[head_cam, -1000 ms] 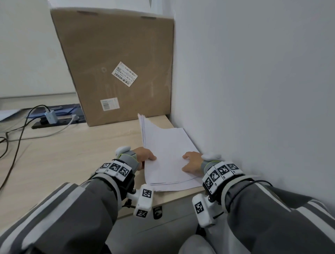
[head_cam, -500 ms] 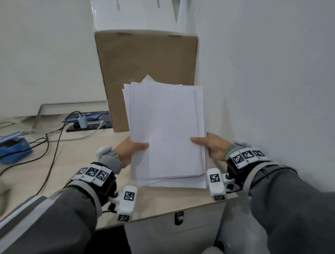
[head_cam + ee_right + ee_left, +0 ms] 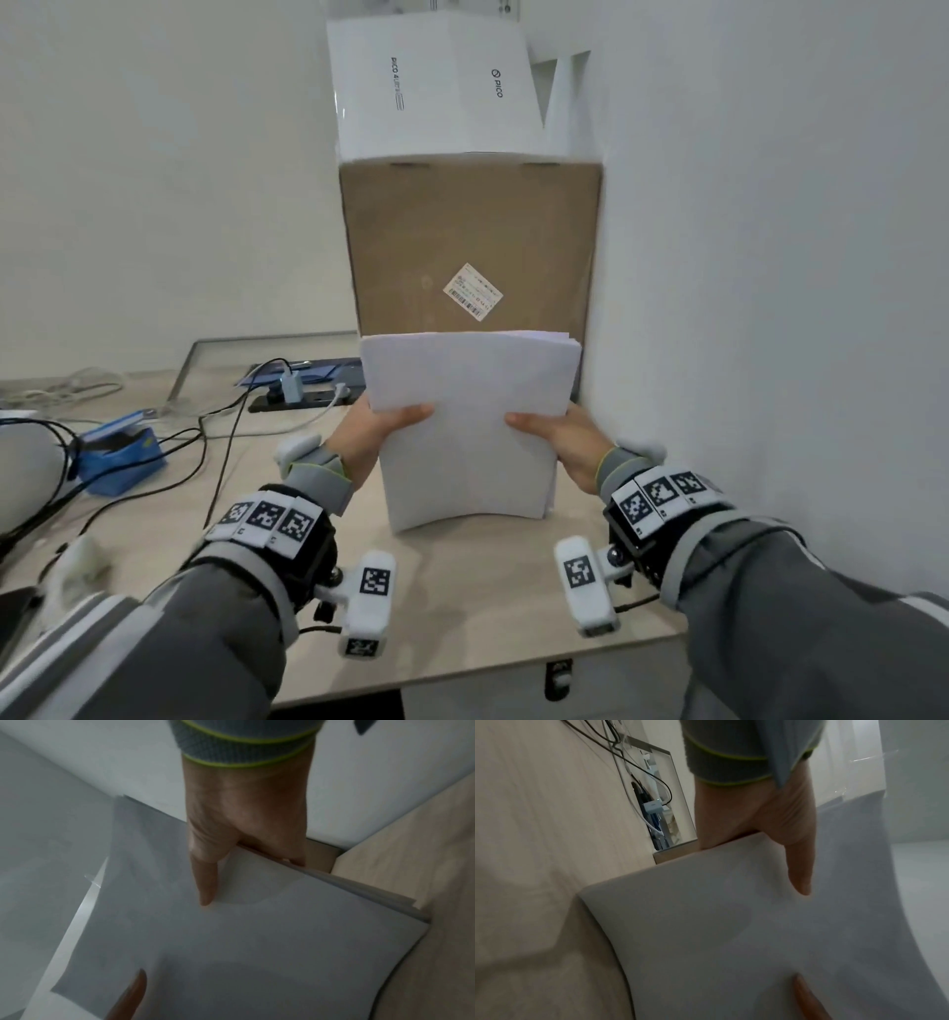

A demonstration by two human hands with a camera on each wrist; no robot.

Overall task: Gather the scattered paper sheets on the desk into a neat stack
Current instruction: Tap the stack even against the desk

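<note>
The paper sheets (image 3: 470, 426) stand upright as one gathered bundle, their bottom edge resting on the desk (image 3: 488, 606) near its right edge, close to the wall (image 3: 770, 257). The bundle bows slightly, and at its top right corner a few sheet edges sit a little out of line with the rest. The left hand (image 3: 367, 437) grips the bundle's left edge, thumb across the front face and the other fingers hidden behind the paper; the right hand (image 3: 562, 437) grips the right edge in the same way, thumb pointing inward. In the left wrist view the thumb (image 3: 799, 866) lies flat on the front sheet, and the right wrist view shows the other thumb (image 3: 205, 880) doing likewise. Behind the sheets, toward the desk's far right corner, stands a brown cardboard box (image 3: 470, 241) with a white box (image 3: 436, 87) on top. Along the far edge to the left lie a power strip (image 3: 300, 398) with a charger plugged in, dark cables (image 3: 215, 437) and a blue case (image 3: 120, 455)
</note>
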